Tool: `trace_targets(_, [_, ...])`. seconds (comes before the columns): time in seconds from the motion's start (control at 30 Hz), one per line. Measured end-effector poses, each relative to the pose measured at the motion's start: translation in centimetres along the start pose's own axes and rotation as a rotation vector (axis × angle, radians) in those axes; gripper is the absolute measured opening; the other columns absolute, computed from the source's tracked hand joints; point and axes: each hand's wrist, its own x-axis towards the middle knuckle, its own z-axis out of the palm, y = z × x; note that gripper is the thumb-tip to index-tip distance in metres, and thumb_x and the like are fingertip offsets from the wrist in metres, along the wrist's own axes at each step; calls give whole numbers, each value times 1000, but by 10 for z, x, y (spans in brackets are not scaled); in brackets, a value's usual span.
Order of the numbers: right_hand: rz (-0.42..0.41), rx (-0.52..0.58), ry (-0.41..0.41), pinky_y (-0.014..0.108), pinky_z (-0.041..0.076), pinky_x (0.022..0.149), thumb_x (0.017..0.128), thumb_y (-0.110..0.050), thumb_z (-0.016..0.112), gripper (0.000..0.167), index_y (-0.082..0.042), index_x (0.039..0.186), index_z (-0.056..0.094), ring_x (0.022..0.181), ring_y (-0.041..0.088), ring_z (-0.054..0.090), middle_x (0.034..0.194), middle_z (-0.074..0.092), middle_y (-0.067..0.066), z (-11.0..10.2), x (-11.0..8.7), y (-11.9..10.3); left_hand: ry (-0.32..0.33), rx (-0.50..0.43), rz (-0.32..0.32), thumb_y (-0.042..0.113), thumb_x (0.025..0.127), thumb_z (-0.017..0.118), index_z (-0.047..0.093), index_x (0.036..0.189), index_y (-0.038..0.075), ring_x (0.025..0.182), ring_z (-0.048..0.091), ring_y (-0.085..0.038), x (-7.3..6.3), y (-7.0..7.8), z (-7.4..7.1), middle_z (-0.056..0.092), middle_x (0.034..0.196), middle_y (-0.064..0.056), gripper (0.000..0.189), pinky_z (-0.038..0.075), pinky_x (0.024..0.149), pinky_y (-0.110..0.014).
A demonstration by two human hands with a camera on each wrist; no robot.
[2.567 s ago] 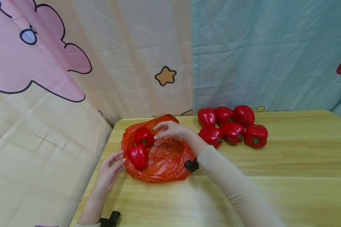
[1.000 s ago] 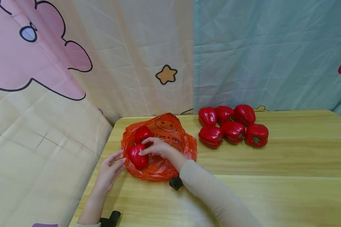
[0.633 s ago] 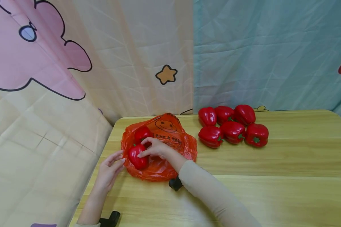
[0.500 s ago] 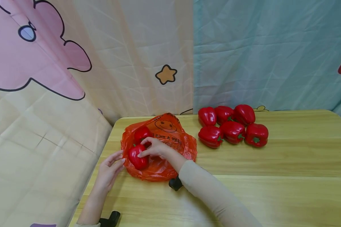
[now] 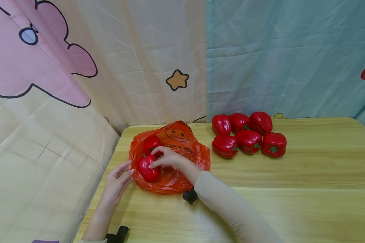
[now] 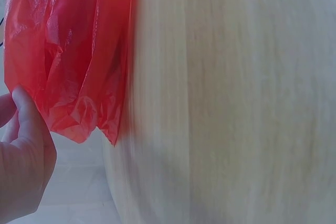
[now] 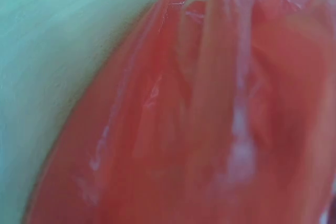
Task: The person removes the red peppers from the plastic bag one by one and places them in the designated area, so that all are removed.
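Note:
An orange-red plastic bag point(image 5: 197, 153) lies on the table's left part with its mouth spread. Two glossy red bell peppers sit at its left side: a rear bell pepper point(image 5: 151, 141) and a front bell pepper point(image 5: 145, 168). My right hand point(image 5: 170, 158) reaches in over the bag and grips the front one from its right, thumb on its near face. At the bag's left rim my left hand point(image 5: 117, 180) pinches the plastic between thumb and fingers. Bag folds fill the right wrist view, where the right hand is out of sight.
Several more red bell peppers point(image 5: 248, 141) stand in two rows at the back of the wooden table point(image 5: 316, 168), right of the bag. A printed cloth curtain point(image 5: 261, 60) rises behind the table, and a pale cloth point(image 5: 64, 162) hangs along its left edge.
My right hand came from the bag's rear down to the front bell pepper and took hold of it. That pepper has since shifted slightly right. My left hand stayed at the rim.

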Motion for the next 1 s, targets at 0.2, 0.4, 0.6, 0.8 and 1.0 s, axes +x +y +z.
trace_targets(0.2, [-12, -15, -20, 39, 52, 83, 77, -10, 76, 42, -12, 113, 54, 98, 24, 52, 110, 55, 7, -7, -5, -3, -3, 2, 2, 0, 89, 59, 68, 102, 25, 79, 59, -5, -1, 1, 0, 57, 93, 5, 30, 52, 74, -19])
trace_targets(0.4, [-25, 7, -27, 40, 52, 83, 77, -9, 75, 41, -11, 112, 55, 97, 24, 53, 107, 56, 8, -12, -8, -4, -16, -5, -1, 1, 88, 61, 68, 104, 24, 79, 60, -5, -1, 2, 1, 56, 95, 4, 29, 52, 75, -19])
trace_targets(0.6, [-16, 31, -18, 41, 52, 84, 77, -8, 75, 41, -11, 113, 55, 96, 25, 52, 105, 56, 9, -17, -11, -7, -19, -11, 3, 0, 88, 61, 68, 104, 24, 79, 60, -5, 0, 1, 0, 57, 94, 4, 30, 52, 74, -19])
trace_targets(0.8, [-22, 26, -23, 41, 52, 83, 77, -8, 75, 42, -10, 114, 54, 97, 26, 52, 107, 55, 11, -23, -16, -10, -21, -16, 15, 0, 88, 60, 69, 101, 27, 78, 60, -5, 0, 1, -1, 58, 93, 5, 31, 52, 74, -19])
trace_targets(1.0, [-17, 55, -33, 42, 51, 85, 78, -9, 75, 43, -11, 115, 54, 100, 26, 53, 113, 53, 13, -29, -24, -13, -21, -7, 12, 0, 88, 60, 68, 101, 27, 79, 60, -5, 0, -1, -2, 57, 94, 5, 31, 52, 74, -19])
